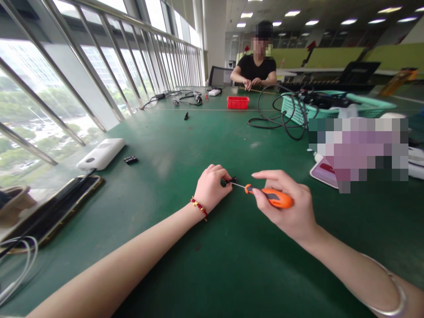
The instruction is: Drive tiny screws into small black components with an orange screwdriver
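My left hand rests on the green table, fingers pinched shut on a small black part. A red bead bracelet circles that wrist. My right hand grips an orange-handled screwdriver. Its thin metal shaft points left, with the tip at the black part. The two hands sit close together near the table's middle.
A white power bank, a small black piece and a phone lie at left by the window rail. Farther back are a red tray, black cables and a teal basket. Another person sits at the far end.
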`<state>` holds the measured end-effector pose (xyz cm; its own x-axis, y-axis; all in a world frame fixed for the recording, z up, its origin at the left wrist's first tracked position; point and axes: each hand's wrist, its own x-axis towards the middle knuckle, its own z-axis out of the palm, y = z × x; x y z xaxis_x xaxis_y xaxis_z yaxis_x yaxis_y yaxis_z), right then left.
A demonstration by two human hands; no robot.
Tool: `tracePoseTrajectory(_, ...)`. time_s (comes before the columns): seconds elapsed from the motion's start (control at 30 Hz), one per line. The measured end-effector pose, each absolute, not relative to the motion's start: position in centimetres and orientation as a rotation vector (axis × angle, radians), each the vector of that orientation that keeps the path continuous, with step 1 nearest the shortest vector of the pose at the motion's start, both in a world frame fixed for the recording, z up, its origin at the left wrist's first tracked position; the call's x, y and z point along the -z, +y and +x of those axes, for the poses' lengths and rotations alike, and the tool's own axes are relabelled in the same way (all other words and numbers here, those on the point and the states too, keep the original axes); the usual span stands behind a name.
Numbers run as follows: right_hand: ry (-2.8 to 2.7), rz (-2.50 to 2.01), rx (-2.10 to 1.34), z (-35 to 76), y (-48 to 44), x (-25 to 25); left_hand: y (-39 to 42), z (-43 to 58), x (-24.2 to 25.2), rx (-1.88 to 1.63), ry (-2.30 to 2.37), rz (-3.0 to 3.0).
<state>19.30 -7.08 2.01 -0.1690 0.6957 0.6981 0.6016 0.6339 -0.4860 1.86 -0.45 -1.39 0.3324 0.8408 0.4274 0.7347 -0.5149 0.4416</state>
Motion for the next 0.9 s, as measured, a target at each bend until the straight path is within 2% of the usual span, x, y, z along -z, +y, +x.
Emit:
tracePoseTrajectory(0.13,-1.771,-0.935,-0.166,19.1,-6.7,-1.8,-0.5,1.9,1.3,-0.936,1.450,2.423)
tracePoseTrajectory(0.33,-1.911,-1.064,-0.309,19.1,-7.2,-1.9,-0.6,2.0,1.2,-0.928,1.467,2.395)
tracePoseTrajectory(0.53,-1.780,-1.020,-0.189,19.6,-6.7,-2.2,-0.5,1.9,1.3,-0.920,1.478,2.402)
tracePoseTrajectory(0.9,-1.668,-1.078,-0.197,20.0,-6.0,-2.2,-0.6,2.0,1.3,-0.928,1.472,2.406)
